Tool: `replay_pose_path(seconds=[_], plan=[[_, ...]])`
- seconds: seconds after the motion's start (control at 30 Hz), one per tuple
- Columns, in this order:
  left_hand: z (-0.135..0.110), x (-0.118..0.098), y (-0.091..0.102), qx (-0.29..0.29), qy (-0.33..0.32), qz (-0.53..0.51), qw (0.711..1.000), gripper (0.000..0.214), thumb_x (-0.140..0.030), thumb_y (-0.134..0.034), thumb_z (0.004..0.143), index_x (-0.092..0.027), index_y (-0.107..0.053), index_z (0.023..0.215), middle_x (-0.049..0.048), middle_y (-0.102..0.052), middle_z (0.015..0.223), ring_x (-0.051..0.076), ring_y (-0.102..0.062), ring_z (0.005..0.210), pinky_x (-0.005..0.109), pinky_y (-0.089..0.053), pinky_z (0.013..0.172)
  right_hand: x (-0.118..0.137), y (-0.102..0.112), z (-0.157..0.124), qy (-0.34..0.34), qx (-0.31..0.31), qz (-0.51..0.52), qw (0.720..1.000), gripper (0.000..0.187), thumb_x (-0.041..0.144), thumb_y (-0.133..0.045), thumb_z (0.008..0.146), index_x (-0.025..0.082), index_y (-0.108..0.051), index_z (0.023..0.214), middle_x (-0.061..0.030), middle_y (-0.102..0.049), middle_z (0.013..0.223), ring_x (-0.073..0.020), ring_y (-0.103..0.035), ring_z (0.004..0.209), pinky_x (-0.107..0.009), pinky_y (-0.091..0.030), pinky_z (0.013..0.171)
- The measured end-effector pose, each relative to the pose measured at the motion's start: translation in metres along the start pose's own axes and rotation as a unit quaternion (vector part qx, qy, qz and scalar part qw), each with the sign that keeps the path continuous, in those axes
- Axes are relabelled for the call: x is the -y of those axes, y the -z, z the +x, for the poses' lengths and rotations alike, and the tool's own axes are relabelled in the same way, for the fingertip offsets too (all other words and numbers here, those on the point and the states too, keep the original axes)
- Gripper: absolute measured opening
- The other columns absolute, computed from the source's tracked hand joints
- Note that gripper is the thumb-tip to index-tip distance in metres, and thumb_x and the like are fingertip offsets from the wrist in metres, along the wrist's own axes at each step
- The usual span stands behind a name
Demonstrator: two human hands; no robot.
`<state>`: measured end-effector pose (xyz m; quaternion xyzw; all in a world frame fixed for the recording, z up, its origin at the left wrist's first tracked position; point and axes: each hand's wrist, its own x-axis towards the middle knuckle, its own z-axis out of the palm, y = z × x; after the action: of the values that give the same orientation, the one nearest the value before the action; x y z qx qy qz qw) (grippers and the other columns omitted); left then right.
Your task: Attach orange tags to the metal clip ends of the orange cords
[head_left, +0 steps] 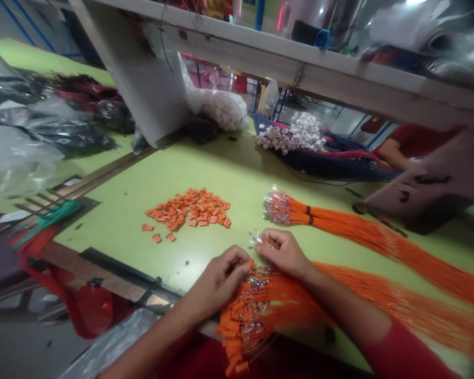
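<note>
My left hand (218, 280) is pinched shut on a small orange connector at the near edge of the green table (221, 173). My right hand (283, 251) is closed on a few orange wires with metal tips, touching the left hand's fingertips. Under both hands lies a bundle of orange wires (260, 310) fitted with orange connectors, hanging over the table's edge. A loose pile of orange connectors (189, 210) lies ahead to the left. A second tied bundle of orange wires (339, 223) stretches to the right.
White connectors on dark blue and red wires (296, 138) lie at the far side, by another person's arm in a red sleeve (398, 150). A bag of white parts (221, 108), a white shelf (300, 58) overhead, plastic bags (31, 137) left.
</note>
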<state>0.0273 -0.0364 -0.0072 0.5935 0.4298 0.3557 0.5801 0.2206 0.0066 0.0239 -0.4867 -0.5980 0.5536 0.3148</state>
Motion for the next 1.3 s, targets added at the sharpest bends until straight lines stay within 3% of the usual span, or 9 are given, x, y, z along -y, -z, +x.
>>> replay_pose_path(seconds=[0.3,0.4,0.57,0.7,0.8,0.97,1.13,1.3], plan=[[-0.004,0.007,-0.001,-0.040,0.068,-0.121,0.989,0.029,-0.047,-0.060,0.089,-0.020,-0.056,0.098,-0.0037,-0.055,0.064,0.008,-0.042,0.050,0.019,-0.031,0.047,0.008,-0.001,-0.003,0.003,0.041,-0.015,0.999,0.018,0.031,-0.063,0.073,0.017,-0.055,0.065,0.0046,-0.047,0.061,-0.0094,-0.039,0.057,-0.022,-0.032,0.054],[-0.004,0.007,-0.001,-0.039,0.071,-0.124,0.989,0.030,-0.049,-0.060,0.089,-0.020,-0.056,0.098,-0.0041,-0.056,0.063,0.007,-0.038,0.046,0.019,-0.028,0.044,0.009,-0.002,-0.004,-0.002,0.045,-0.025,0.999,0.015,0.029,-0.063,0.072,0.017,-0.057,0.066,0.0047,-0.048,0.060,-0.0094,-0.039,0.056,-0.022,-0.031,0.053],[-0.004,0.011,0.000,-0.057,0.052,-0.112,0.991,0.029,-0.046,-0.060,0.090,-0.019,-0.059,0.098,-0.0023,-0.057,0.064,0.010,-0.048,0.054,0.020,-0.036,0.049,0.007,-0.004,-0.004,0.006,0.042,-0.045,0.998,0.011,0.024,-0.061,0.072,0.017,-0.055,0.065,0.0056,-0.047,0.058,-0.0088,-0.038,0.054,-0.021,-0.031,0.051],[-0.003,0.007,-0.002,-0.091,0.012,-0.044,0.995,0.024,-0.041,-0.061,0.088,-0.018,-0.066,0.093,-0.0019,-0.057,0.064,0.011,-0.050,0.056,0.021,-0.039,0.052,0.001,-0.006,-0.005,0.055,0.024,-0.113,0.992,0.013,0.019,-0.060,0.070,0.018,-0.051,0.061,0.0051,-0.044,0.058,-0.0097,-0.040,0.058,-0.021,-0.031,0.053],[-0.002,0.003,-0.005,-0.111,-0.009,-0.003,0.994,0.021,-0.039,-0.061,0.088,-0.019,-0.068,0.091,-0.0022,-0.057,0.063,0.011,-0.049,0.056,0.021,-0.040,0.051,0.002,-0.005,-0.004,0.043,0.044,-0.101,0.993,0.011,0.021,-0.061,0.072,0.017,-0.055,0.065,0.0048,-0.045,0.060,-0.0099,-0.040,0.058,-0.021,-0.032,0.054],[0.000,0.005,-0.008,-0.124,0.013,-0.030,0.992,0.022,-0.039,-0.061,0.089,-0.018,-0.066,0.090,-0.0031,-0.057,0.060,0.011,-0.049,0.052,0.020,-0.039,0.048,0.004,-0.001,-0.002,-0.019,0.092,-0.053,0.994,0.013,0.027,-0.064,0.075,0.016,-0.059,0.071,0.0057,-0.044,0.059,-0.0090,-0.037,0.056,-0.021,-0.029,0.051],[0.001,0.007,-0.011,-0.126,0.014,-0.033,0.991,0.020,-0.037,-0.063,0.086,-0.018,-0.066,0.084,-0.0038,-0.055,0.057,0.009,-0.047,0.050,0.019,-0.038,0.047,0.000,-0.004,-0.001,-0.012,0.077,-0.064,0.995,0.014,0.026,-0.064,0.074,0.016,-0.056,0.068,0.0058,-0.043,0.059,-0.0085,-0.036,0.055,-0.021,-0.029,0.051],[0.001,0.009,-0.011,-0.131,0.056,-0.083,0.986,0.024,-0.041,-0.065,0.084,-0.017,-0.065,0.087,-0.0047,-0.053,0.052,0.009,-0.046,0.047,0.019,-0.036,0.044,0.004,-0.001,0.000,-0.014,0.105,-0.074,0.992,0.017,0.029,-0.062,0.077,0.016,-0.055,0.069,0.0056,-0.042,0.060,-0.0089,-0.036,0.057,-0.021,-0.028,0.051]])
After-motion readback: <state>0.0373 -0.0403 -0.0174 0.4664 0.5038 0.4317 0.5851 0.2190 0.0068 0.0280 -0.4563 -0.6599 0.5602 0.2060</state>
